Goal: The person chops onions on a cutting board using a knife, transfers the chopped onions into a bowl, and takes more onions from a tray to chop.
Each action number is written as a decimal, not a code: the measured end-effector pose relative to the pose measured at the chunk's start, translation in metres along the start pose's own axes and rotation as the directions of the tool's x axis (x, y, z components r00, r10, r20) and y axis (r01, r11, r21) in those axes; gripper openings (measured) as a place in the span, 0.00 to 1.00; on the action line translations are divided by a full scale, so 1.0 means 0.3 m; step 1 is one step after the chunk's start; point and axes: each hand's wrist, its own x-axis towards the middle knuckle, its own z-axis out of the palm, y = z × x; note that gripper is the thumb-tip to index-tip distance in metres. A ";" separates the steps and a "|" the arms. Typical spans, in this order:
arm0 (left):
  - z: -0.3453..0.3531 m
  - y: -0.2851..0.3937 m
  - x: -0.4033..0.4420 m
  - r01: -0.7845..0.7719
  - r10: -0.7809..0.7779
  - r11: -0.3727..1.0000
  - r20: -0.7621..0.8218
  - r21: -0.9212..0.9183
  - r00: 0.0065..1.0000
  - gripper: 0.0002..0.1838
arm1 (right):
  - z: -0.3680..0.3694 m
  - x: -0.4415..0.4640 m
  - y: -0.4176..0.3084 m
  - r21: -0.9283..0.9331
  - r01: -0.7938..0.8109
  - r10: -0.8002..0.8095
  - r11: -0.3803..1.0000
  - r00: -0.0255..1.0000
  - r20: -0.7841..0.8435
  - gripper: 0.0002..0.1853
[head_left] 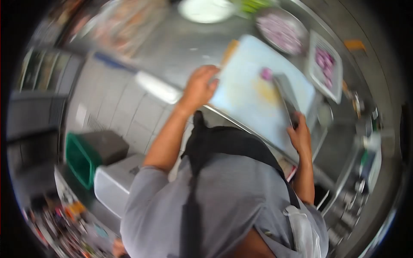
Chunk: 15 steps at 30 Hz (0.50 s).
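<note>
My right hand (300, 132) is closed round the dark handle of a large knife (286, 96), whose wide blade lies over the right part of the white cutting board (241, 92). Just left of the blade tip sits a small purple onion piece (266, 74). At the board's left edge is my left hand (202, 86), its fingers curled and blurred; whether it holds anything is hard to make out. A yellowish stain marks the middle of the board.
Behind the board stand a metal bowl of chopped onion (282, 32) and a white tray with purple onions (325, 71). A white plate (206, 10) is at the top. To the lower left are a green bin (79, 159) and a white container (112, 185).
</note>
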 end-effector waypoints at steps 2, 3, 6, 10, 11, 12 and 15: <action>0.035 0.042 0.092 -0.039 0.032 0.999 0.193 0.032 0.981 0.24 | -0.071 -0.014 -0.069 0.040 -0.183 0.181 0.982 0.982 0.052 0.31; 0.059 0.065 0.122 -0.061 0.039 0.996 0.278 0.070 0.960 0.25 | -0.088 -0.029 -0.105 0.077 -0.239 0.235 0.968 0.971 0.051 0.25; 0.172 0.118 0.219 -0.119 0.110 0.993 0.300 0.012 0.948 0.26 | -0.035 -0.049 -0.072 0.101 -0.250 0.247 0.963 0.968 0.042 0.19; 0.367 0.157 0.338 -0.328 0.302 0.944 0.294 0.040 0.907 0.25 | 0.010 -0.074 -0.052 0.009 -0.161 0.162 0.987 0.986 -0.046 0.15; 0.404 0.162 0.358 -0.340 0.309 0.940 0.354 0.028 0.883 0.25 | 0.011 -0.073 -0.044 -0.028 -0.170 0.168 0.985 0.985 -0.044 0.14; 0.440 0.161 0.373 -0.351 0.313 0.936 0.412 0.017 0.855 0.25 | 0.006 -0.079 -0.047 -0.011 -0.173 0.173 0.985 0.984 -0.035 0.14; 0.466 0.124 0.347 -0.295 0.251 0.953 0.356 0.074 0.900 0.20 | -0.002 -0.094 -0.051 -0.001 -0.160 0.159 0.987 0.987 -0.026 0.13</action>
